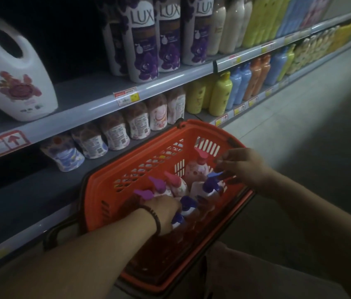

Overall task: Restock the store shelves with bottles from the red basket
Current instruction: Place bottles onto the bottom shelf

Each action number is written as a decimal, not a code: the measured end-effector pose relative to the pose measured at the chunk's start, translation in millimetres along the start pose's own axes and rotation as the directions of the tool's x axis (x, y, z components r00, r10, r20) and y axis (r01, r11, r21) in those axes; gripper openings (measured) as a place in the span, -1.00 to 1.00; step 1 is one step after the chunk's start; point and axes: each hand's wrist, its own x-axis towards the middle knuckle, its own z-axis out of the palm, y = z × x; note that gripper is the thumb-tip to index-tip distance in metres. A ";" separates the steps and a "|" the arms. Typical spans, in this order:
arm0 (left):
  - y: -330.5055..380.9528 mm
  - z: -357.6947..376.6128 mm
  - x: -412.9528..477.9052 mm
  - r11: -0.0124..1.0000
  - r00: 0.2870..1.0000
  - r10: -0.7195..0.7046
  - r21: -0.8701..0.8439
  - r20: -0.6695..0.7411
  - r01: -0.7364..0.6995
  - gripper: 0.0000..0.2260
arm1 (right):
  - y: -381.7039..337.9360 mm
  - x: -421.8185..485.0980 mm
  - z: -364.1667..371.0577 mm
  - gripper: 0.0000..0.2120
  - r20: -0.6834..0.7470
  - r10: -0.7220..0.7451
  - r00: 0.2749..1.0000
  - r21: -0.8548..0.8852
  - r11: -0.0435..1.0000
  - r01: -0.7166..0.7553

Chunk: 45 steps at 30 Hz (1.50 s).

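The red basket (148,156) sits on the floor in front of the shelves and holds several pump bottles with pink, magenta and blue tops. My left hand (166,209) reaches down into it among the bottles, fingers curled around a bottle with a blue pump (186,207). My right hand (242,167) hovers over the basket's right rim, its fingertips pinching at the blue pump (212,180) of a white bottle. A pink-topped bottle (198,167) stands at the far end of the basket.
The lower shelf (47,184) holds a row of refill pouches (114,132) with bare room in front. The upper shelf (97,100) carries a white jug (13,78) and purple LUX bottles (142,39). Yellow, blue and orange bottles (235,89) line the right. Grey floor lies right.
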 end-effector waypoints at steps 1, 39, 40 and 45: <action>1.4 1.4 1.3 1.000 1.000 -0.001 0.020 0.005 0.001 -0.79 | 1.1 -0.8 -1.9 -0.92 0.001 0.006 1.000 -0.005 1.000 -0.006; -4.4 -66.1 -34.7 0.993 0.968 0.057 -0.085 -0.246 -0.080 -0.74 | 1.9 10.3 30.1 -0.86 0.342 -0.079 0.936 -0.339 0.919 0.202; -7.5 -69.5 -38.4 0.992 0.963 0.053 -0.095 -0.265 -0.081 -0.73 | 1.2 11.1 34.5 -0.81 0.366 -0.075 0.928 -0.359 0.908 0.215; -22.0 -87.9 -57.0 0.981 0.933 0.014 -0.177 -0.359 -0.083 -0.72 | -7.6 9.6 54.4 -0.52 0.466 -0.112 0.878 -0.414 0.849 0.329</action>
